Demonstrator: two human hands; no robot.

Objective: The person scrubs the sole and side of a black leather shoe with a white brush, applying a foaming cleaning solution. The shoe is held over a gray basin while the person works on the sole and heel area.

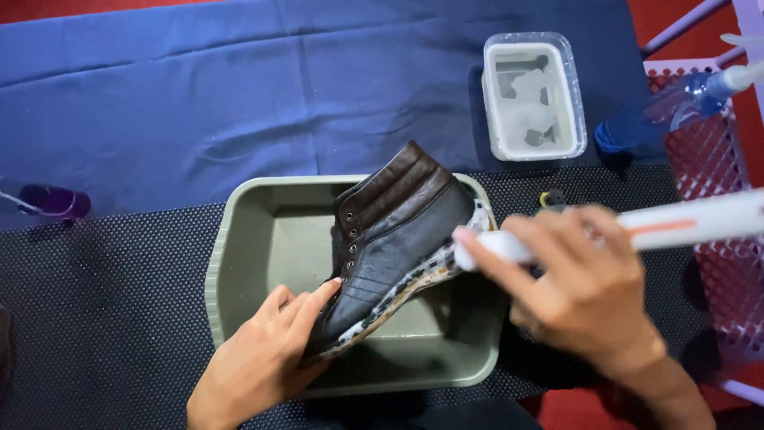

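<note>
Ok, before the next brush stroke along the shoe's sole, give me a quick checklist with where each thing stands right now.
1. Shoe steadied: left hand presses on the toe end of the dark shoe. Ok.
2. Shoe over the basin: it lies tilted inside the grey-green basin, heel up against the far rim. Ok.
3. Brush gripped: right hand is wrapped around the white brush. Ok.
4. Brush head on the sole: its tip meets the foamy sole edge. Ok.
5. Cleaning liquid at hand: the clear tub sits beyond the basin; how much is in it, cannot tell.
6. Spray bottle upright: it lies on its side. Not ok.
</note>
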